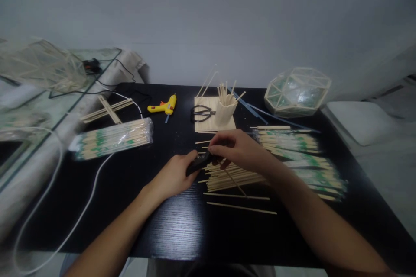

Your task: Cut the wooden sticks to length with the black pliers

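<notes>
the green print on the stick packs (pixel 113 138) is too blurred to read; from your hands, one pack lies at nine to ten o'clock, others at three. your left hand (pixel 175 175) is closed around a black tool (pixel 196 164); your right hand (pixel 242 149) is curled shut at its tip, seemingly pinching a thin stick (pixel 234 181). two loose sticks (pixel 242 208) lie apart at five, one yellow glue gun (pixel 166 107) at ten, one stick-filled cup (pixel 224 114) at one. the table (pixel 260 238) is black, the wall (pixel 208 21) pale.
</notes>
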Tool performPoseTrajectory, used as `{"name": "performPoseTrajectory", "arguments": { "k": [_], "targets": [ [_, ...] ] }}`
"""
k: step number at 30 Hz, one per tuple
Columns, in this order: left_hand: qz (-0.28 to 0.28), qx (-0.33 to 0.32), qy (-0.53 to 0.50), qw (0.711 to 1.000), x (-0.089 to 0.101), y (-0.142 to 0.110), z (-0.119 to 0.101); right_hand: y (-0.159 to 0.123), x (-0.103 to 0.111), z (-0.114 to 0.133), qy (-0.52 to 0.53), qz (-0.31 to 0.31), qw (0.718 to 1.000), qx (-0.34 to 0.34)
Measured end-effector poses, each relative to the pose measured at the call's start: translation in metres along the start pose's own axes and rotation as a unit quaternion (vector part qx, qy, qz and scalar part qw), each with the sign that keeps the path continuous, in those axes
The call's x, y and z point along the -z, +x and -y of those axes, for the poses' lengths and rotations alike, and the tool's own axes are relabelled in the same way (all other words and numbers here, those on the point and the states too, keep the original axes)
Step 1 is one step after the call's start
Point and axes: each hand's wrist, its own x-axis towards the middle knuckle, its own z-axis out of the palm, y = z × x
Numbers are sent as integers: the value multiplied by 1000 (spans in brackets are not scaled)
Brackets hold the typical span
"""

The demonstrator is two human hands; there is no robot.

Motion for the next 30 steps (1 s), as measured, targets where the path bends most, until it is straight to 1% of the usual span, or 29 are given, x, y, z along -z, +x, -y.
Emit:
{"name": "performPoseTrajectory", "arguments": {
  "k": [5, 9, 12, 17, 19, 21, 23, 26, 28, 30],
  "targets": [
    [-3, -3, 13, 1000, -5, 0, 1, 1, 0, -4, 3, 11, 1000, 22],
    [-18, 11, 66, 998, -7, 1, 2, 1, 0, -3, 18, 12, 1000, 7],
    [-24, 15, 98, 995, -7, 1, 2, 0, -1, -1, 3, 13, 1000, -6],
    [-27, 19, 92, 995, -5, 3, 4, -1, 3, 2, -15, 8, 1000, -13],
    [-46, 44, 95, 993, -3, 5, 6, -1, 6, 2, 12, -6, 1000, -20],
    [-87, 82, 93, 988, 0, 7, 9, -1, 8, 0, 57, -24, 998, -24],
    [-142, 106, 67, 982, 2, 9, 12, 0, 9, -2, 99, -33, 994, -25],
    [-208, 92, -27, 973, 2, 10, 15, 0, 6, -3, 136, -23, 990, -36],
    [-219, 77, -109, 966, -1, 9, 14, 0, 2, -3, 145, -17, 988, -50],
    [-204, 68, -181, 960, -5, 8, 11, 1, -4, -2, 143, -18, 987, -68]
  ]
}}
